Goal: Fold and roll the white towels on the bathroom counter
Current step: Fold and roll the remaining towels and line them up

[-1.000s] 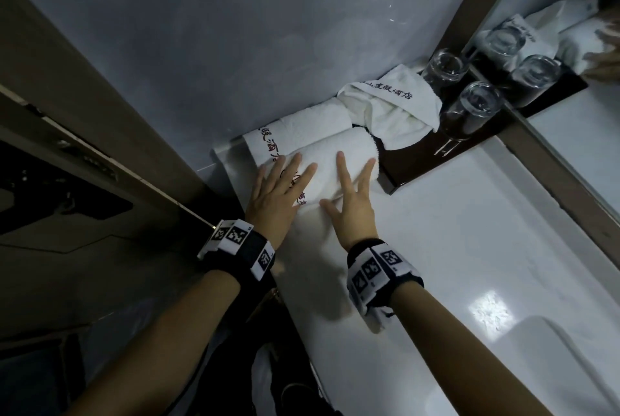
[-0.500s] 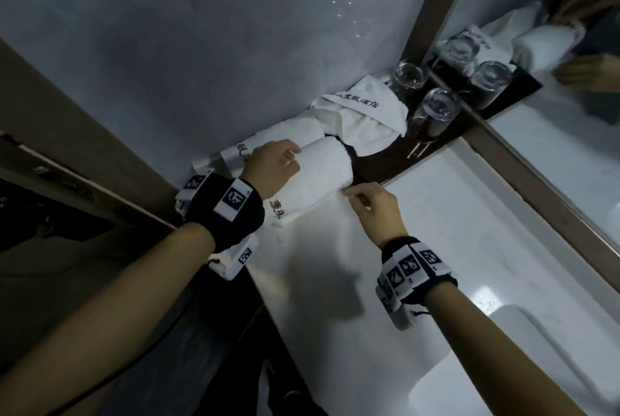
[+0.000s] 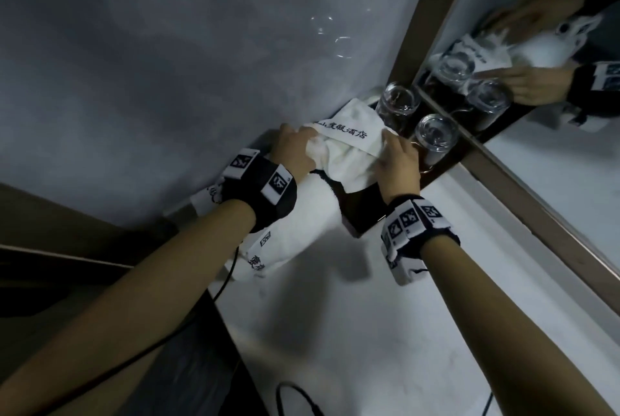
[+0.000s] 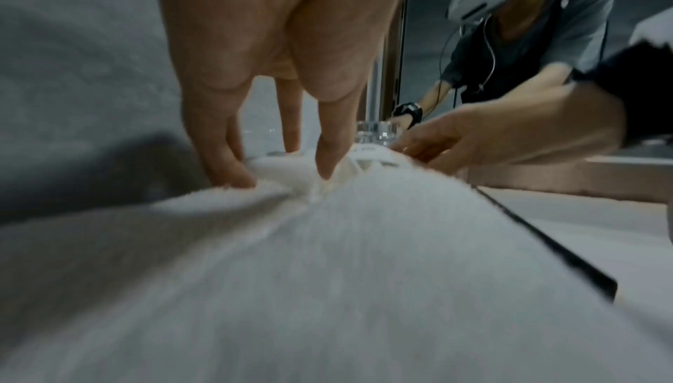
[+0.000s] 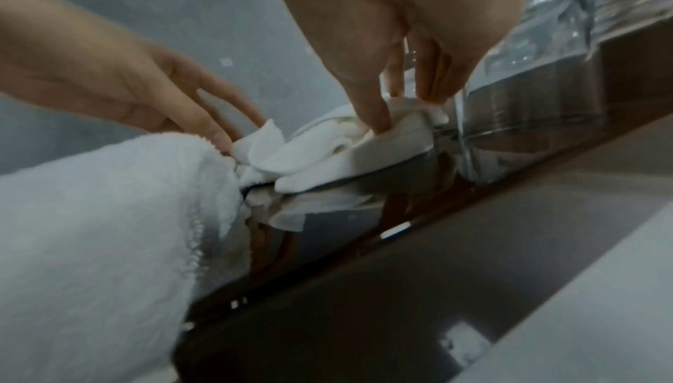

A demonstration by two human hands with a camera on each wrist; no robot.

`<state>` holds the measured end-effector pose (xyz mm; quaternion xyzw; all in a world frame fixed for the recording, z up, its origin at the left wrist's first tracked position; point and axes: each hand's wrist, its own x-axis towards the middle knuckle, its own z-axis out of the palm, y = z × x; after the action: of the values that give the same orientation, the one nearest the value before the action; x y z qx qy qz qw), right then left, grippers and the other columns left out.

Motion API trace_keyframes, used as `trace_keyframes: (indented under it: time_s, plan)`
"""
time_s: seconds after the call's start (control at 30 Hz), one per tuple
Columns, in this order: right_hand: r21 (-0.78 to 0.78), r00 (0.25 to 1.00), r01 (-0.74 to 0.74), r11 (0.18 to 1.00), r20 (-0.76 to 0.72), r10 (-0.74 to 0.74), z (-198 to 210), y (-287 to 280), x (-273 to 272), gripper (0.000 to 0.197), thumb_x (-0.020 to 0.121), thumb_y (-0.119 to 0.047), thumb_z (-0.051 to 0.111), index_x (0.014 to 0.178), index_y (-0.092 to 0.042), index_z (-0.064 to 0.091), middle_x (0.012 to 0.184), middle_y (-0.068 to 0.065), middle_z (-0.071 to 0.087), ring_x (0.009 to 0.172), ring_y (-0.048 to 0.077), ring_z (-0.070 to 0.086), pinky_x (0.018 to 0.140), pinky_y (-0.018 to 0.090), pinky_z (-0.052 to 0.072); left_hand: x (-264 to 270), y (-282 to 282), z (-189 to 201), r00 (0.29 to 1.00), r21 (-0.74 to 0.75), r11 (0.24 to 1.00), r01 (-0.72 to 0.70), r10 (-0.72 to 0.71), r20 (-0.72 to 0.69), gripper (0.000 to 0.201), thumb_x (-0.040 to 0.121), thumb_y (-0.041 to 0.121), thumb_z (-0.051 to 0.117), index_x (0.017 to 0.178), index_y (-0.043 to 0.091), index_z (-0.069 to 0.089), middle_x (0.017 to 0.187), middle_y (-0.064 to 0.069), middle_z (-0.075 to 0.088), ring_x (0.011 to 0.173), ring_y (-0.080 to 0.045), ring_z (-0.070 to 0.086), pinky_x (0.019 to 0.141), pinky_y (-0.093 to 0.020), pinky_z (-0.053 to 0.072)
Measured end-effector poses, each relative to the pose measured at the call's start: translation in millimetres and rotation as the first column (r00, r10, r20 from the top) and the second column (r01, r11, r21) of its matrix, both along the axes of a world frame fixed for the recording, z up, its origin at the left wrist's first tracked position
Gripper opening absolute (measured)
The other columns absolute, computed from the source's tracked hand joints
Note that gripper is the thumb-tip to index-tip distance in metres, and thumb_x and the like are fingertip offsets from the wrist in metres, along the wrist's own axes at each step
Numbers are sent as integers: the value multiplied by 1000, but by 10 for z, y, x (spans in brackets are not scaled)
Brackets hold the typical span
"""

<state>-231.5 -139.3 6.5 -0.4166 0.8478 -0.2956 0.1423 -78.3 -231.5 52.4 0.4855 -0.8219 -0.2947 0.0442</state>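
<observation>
**Gripping the small towel at both ends**

Lying on the dark tray [image 3: 365, 211] in the corner by the grey wall [image 3: 167, 46], the small white towel [image 3: 349, 154] with printed black characters is loosely bunched, and we have it by its two ends. Our left hand [image 3: 295, 154] pinches the left end, the fingertips [image 4: 233, 170] dug into the folds of cloth with the thumb pressed in beside them. Our right hand [image 3: 399, 160] pinches the right end, its fingers [image 5: 371, 118] curled down into the crumpled edge, just beside the nearer of the glasses. Part of the towel hangs over the near edge of the tray.

Under our left wrist lies a rolled white towel [image 3: 302, 224], its near end showing printed characters; it rests on the white desk [image 3: 369, 331] and touches the tray's left side. A second roll [image 3: 206, 196] sits behind it against the wall, mostly hidden by the wristband.

Two clear glasses [image 3: 434, 137] stand on the tray to the right of the small towel, close to the brown-framed mirror [image 3: 553, 181], which reflects our hands, the towel and the glasses. Both wrists carry black bands with black-and-white markers, and a black cable [image 3: 201, 308] trails from the left one.
</observation>
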Motion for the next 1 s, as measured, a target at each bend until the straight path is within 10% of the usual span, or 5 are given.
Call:
trace_keyframes:
  time_s: [0.17, 0.3, 0.47, 0.77, 1.0]
  plan:
    - [-138, 966, 176, 975, 216, -144, 21, -27, 58, 26, 88, -6, 51, 111, -8, 63, 106, 14, 65, 98, 26, 59, 86, 23, 43, -28, -53, -97, 994, -38, 993, 108, -108, 6, 44, 82, 11, 60, 125, 10, 53, 125, -15, 54, 118, -28, 47, 101, -33, 26]
    - [-310, 853, 356, 881, 494, -171, 252, 44, 86, 11, 84, -21, 54, 75, -22, 60, 68, -8, 58, 67, 6, 53, 63, 4, 41, -3, -39, 9, 947, 24, 1000, 0, 8, -322, 21, 89, 5, 54, 102, -7, 63, 104, -25, 57, 95, -30, 54, 88, -38, 42]
    - [-407, 774, 457, 791, 620, -129, 533, 318, 42, 8, 84, -18, 53, 82, -25, 58, 94, 12, 64, 94, 35, 61, 89, 53, 50, 157, 117, 488, 601, 378, 926, -2, 303, -739, 27, 88, -6, 49, 79, 17, 59, 83, -5, 58, 79, -21, 60, 71, -37, 53]
    - [-578, 778, 468, 668, 629, 0, 886, 753, 226, 33, 84, -6, 60, 108, -17, 40, 99, 2, 54, 84, 15, 55, 79, 32, 52, 724, 679, 1082, 320, 291, 957, 22, 269, -909, 23, 93, 0, 42, 85, 17, 56, 83, -1, 62, 82, -13, 64, 68, -32, 57]
    - [-742, 769, 389, 546, 588, 250, 1430, 892, 427, 19, 85, 6, 47, 81, -11, 53, 81, 6, 53, 61, 8, 49, 58, 20, 42, 1019, 1023, 1502, -174, 528, 848, 42, 527, -832, 24, 98, 4, 34, 82, 9, 51, 76, -3, 61, 56, -3, 63, 54, -17, 54]
